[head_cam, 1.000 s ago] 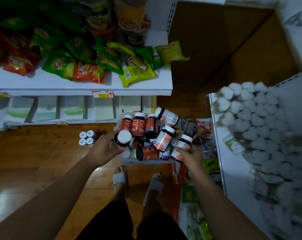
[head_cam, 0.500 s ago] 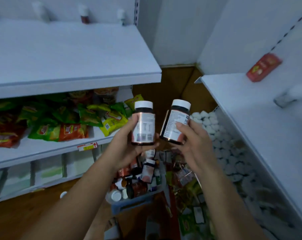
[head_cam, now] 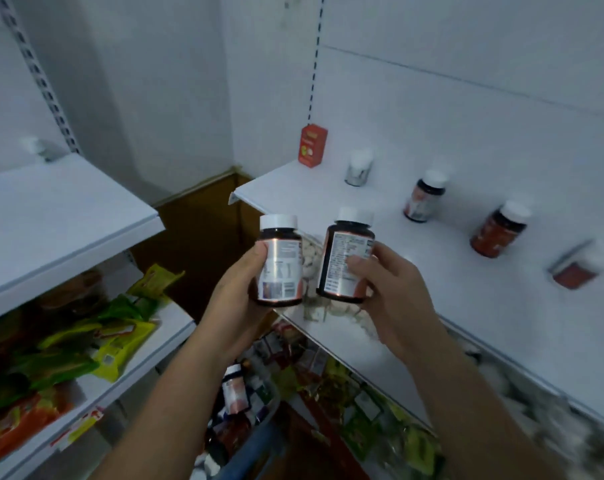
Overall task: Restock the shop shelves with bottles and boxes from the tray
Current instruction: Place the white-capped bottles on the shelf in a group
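A: Fingers vs half a sec ago?
B: Same grips. Left hand [head_cam: 238,296] still has thumb and fingers [head_cam: 259,252] curled round a white-capped bottle [head_cam: 280,265] w/ a silver label. Right hand [head_cam: 394,289] still wraps the 2nd bottle [head_cam: 345,261], dark w/ a printed label. Both bottles are roughly upright, side by side, not touching. The view is what's changed: it has swung onto the right shelf [head_cam: 466,313]. The red box [head_cam: 312,145], at the top-right corner before, now stands mid-frame by the back wall, and more bottles show past it.
A: Where are the held ones?
B: In the air at that shelf's front edge, above the tray [head_cam: 255,445].
A: What's hard to make out?
B: Plenty.
- The grey bottle [head_cam: 359,167] near the box is a blur.
- The dark bottle [head_cam: 424,195] and red-label bottle [head_cam: 499,230] are clearer.
- The far-right bottle [head_cam: 579,266] is smeared, so can't tell if it stands or lies.
- The tray is mostly hidden behind the forearms. Only a bluish rim and one tray bottle [head_cam: 236,389] show.
- Label text is unreadable.
- The left shelf [head_cam: 51,216] is cut off at the frame edge, and the snack pkts [head_cam: 85,341] below it are dim.
A: Pose?
B: Both forearms rise from the bottom edge and converge mid-frame, palms facing each other.
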Demonstrator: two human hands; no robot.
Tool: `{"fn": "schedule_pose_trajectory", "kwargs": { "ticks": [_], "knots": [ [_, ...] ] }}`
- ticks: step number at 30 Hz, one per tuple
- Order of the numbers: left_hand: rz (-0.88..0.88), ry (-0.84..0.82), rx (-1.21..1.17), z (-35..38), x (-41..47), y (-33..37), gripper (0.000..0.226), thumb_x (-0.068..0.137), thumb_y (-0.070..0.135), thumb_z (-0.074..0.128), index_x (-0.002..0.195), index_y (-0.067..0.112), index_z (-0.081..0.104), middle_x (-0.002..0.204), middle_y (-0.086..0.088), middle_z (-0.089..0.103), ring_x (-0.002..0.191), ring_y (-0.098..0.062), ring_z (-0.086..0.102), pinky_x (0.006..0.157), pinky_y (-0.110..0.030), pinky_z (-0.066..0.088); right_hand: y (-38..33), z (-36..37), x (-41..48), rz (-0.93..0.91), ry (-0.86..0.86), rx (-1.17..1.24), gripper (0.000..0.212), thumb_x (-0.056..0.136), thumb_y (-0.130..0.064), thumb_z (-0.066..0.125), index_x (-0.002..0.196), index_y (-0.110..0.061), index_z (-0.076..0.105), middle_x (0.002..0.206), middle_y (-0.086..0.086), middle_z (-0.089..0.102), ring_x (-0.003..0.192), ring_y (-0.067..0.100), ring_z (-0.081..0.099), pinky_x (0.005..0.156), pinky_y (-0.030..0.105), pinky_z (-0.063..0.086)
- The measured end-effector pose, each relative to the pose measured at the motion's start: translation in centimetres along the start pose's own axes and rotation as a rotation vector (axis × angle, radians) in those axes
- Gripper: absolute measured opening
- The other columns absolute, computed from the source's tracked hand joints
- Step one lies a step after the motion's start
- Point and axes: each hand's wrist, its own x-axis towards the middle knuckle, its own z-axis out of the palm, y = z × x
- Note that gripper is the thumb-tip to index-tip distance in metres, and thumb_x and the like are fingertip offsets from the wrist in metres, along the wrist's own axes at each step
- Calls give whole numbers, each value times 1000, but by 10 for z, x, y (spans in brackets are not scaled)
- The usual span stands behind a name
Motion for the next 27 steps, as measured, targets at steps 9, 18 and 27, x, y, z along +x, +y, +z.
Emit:
{"fn": "schedule_pose_trajectory", "kwargs": {
  "ticks": [9,18,27],
  "knots": [
    [-122,-137,14,120,3,-54,50,102,42,50,136,9,66,131,-21,69,114,-32,67,89,-42,60,-30,-121,-46,-78,101,7,33,96,0,64,129,-5,66,116,17,76,107,32,74,91,48,60],
    [-99,-322,157,238,-7,-141,55,96,39,65,139,5,61,120,-14,73,107,-27,71,83,-37,60,-47,-266,-107,-99,290,23,35,97,1,63,131,-9,66,115,12,77,108,31,74,93,53,60],
    [-69,-310,309,267,-11,-167,47,95,35,70,137,13,64,125,-16,73,116,-32,71,93,-46,60,-41,-317,-131,-93,377,-13,35,98,-3,63,131,-15,66,114,5,77,105,26,75,87,45,62]
  ]
}}
